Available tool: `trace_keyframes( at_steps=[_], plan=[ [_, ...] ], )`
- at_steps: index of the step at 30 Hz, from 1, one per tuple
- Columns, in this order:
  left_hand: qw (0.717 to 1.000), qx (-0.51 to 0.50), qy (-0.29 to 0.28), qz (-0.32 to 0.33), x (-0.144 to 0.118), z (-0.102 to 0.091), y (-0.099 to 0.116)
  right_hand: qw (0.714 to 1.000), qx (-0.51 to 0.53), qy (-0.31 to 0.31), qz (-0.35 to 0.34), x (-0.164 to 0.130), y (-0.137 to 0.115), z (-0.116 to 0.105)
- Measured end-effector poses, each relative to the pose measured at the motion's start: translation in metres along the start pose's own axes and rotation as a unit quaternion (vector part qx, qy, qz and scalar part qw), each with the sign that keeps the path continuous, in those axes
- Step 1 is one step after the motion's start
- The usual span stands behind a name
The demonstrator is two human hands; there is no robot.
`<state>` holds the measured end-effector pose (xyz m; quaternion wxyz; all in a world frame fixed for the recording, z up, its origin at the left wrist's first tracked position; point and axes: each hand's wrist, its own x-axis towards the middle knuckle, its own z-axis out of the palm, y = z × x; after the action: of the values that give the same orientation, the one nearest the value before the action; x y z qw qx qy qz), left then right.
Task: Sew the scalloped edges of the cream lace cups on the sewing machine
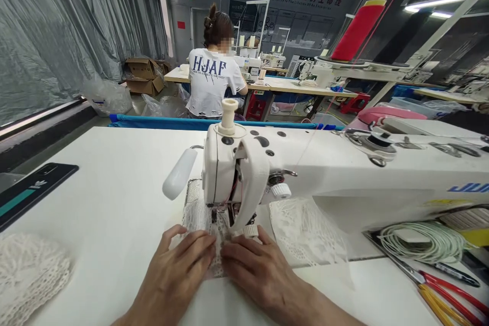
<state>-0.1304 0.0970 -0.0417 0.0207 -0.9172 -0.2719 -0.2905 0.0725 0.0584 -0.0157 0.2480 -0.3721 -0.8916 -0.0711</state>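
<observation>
Both hands lie flat on a strip of white lace (218, 260) at the needle end of a white sewing machine (344, 173): the left hand (179, 270) and the right hand (255, 267) sit side by side, fingertips nearly touching. More lace (305, 229) lies under the machine arm (another heap (26, 270) sits far left). Right of the hands are a cord coil (420, 242) and red-handled scissors (451, 293); a person in a white T-shirt (214, 79) sits beyond, back turned.

Surface: a white sewing table (114, 188).
Centre: a white sewing machine (344, 173) stood on it, white lace fabric (305, 229) spread under its arm.
Left: a dark phone (30, 193) and a heap of lace (26, 270).
Right: coiled cord (420, 242), red-handled scissors (451, 290).
</observation>
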Motion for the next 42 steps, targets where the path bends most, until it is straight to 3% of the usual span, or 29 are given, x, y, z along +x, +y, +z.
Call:
trace_keyframes(
  at_steps=[11, 16, 20, 35, 42],
  plan=[
    [1.000, 0.004, 0.016, 0.013, 0.002, -0.002, 0.004, 1.000, 0.012, -0.009, -0.006, 0.001, 0.003, -0.004],
    [0.994, 0.031, 0.044, 0.097, 0.008, -0.003, 0.002, 1.000, 0.020, -0.003, -0.002, 0.000, 0.002, -0.002],
    [0.990, 0.026, 0.076, 0.117, 0.013, -0.006, 0.001, 1.000, 0.024, 0.005, 0.000, 0.001, 0.002, 0.000],
    [0.993, 0.021, 0.064, 0.100, 0.016, -0.010, 0.000, 0.999, 0.014, 0.002, 0.032, -0.002, 0.004, 0.004],
    [0.997, 0.014, 0.055, 0.055, 0.015, 0.002, -0.015, 0.996, 0.010, 0.069, 0.054, 0.002, 0.015, 0.016]
  ],
)
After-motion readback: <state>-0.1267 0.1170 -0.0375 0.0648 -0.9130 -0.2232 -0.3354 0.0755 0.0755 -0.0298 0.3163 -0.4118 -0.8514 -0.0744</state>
